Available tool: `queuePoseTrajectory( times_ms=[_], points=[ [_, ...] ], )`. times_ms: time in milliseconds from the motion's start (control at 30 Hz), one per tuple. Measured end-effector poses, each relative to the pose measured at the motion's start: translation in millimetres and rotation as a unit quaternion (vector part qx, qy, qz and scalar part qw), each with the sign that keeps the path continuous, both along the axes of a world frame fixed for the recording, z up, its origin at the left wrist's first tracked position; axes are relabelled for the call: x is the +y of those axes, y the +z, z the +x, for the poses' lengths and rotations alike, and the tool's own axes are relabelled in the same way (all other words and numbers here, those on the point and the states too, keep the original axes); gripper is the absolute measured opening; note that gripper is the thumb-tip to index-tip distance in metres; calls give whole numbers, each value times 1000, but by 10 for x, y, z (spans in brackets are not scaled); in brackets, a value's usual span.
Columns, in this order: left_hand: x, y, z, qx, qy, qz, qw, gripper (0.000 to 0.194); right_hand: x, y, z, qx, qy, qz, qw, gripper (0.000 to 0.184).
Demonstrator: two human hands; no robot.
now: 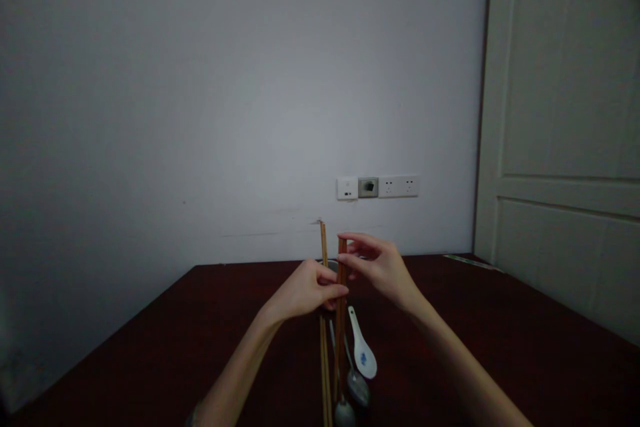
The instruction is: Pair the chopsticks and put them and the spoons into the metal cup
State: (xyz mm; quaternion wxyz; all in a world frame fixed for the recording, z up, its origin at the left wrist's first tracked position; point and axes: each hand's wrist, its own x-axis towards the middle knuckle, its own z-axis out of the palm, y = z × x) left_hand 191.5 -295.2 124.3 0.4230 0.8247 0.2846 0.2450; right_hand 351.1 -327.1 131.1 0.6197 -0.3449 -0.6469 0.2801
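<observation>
Between thumb and fingers of both the right hand (376, 267) and the left hand (304, 288), two slim reddish-brown wooden chopsticks (341, 277) are pinched upright over a dark red table (200, 327). Two grey metal spoons (358, 388), one at the frame's bottom edge, lie near one white ceramic spoon (364, 355). Two yellowish sticks (325, 373) run out of frame; the left hand partly hides a round-rimmed vessel (332, 265).

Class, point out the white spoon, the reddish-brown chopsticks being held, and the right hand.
White spoon (365, 355): head view, on its bowl.
Reddish-brown chopsticks (341, 317): head view, midway along the shafts.
Right hand (380, 269): head view, middle of the hand.
</observation>
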Motion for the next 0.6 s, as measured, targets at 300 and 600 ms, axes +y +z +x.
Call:
queuePoseTrajectory(
  times_ms=[300, 600],
  points=[
    [2, 10, -23, 1, -14, -7, 1000, 26, -37, 25, -23, 5, -4, -12, 1000, 39],
    [-14, 41, -21, -5, -24, -42, 999, 25, -23, 23, -28, 0, 0, -7, 1000, 40]
  ],
)
